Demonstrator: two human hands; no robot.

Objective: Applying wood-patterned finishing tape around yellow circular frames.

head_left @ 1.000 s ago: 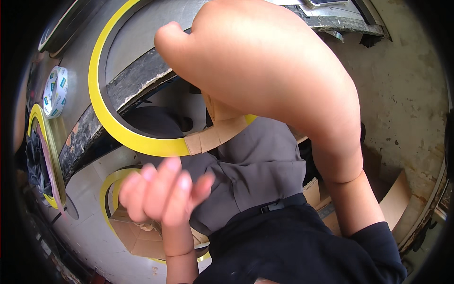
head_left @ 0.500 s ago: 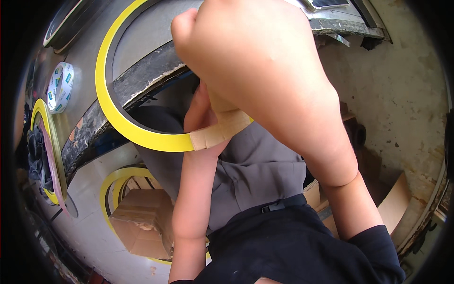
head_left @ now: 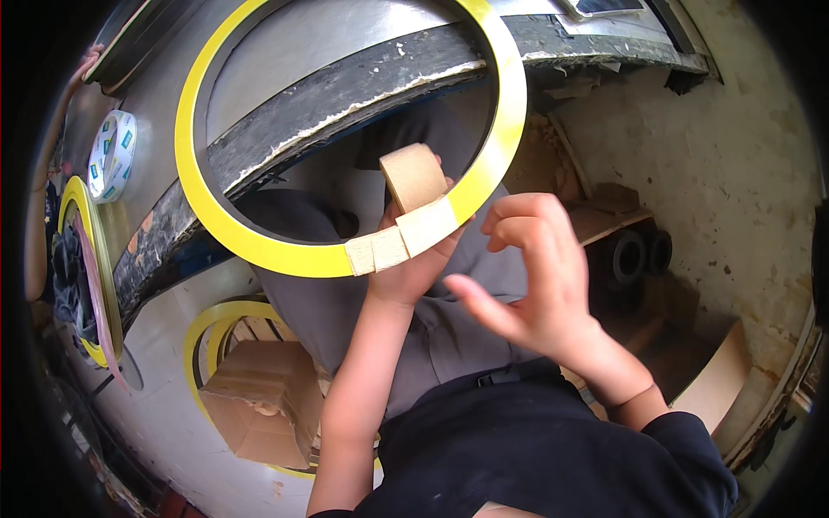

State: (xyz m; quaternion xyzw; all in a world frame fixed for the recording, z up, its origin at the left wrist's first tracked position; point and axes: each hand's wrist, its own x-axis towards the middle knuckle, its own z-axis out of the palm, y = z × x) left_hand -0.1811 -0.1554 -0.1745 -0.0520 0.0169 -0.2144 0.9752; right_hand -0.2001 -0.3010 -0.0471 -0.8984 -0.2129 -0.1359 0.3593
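A large flat yellow ring with a dark inner edge [head_left: 275,251] is tilted up in front of me, leaning over the bench edge. My left hand [head_left: 419,278] is closed on its near side from below, with most of its fingers hidden behind the ring. Brown paper tape [head_left: 390,244] wraps that stretch in overlapping turns. A roll of brown tape [head_left: 414,177] stands up inside the ring, by the left fingertips, joined to the wrapped part. Just right of the ring, my right hand [head_left: 540,272] is open and holds nothing, thumb and curved fingers apart.
The metal bench [head_left: 164,160] has a worn dark edge [head_left: 302,125]. On it lies a white patterned tape roll [head_left: 112,157]. More yellow rings [head_left: 78,194] stand at the left. A cardboard box [head_left: 259,401] and rings sit on the floor. Another person's hand [head_left: 89,60] shows far left.
My right hand has come down and back from over the ring, opening and uncovering the tape roll. The wrapped tape now shows fully. Another person's hand has appeared at the far left.
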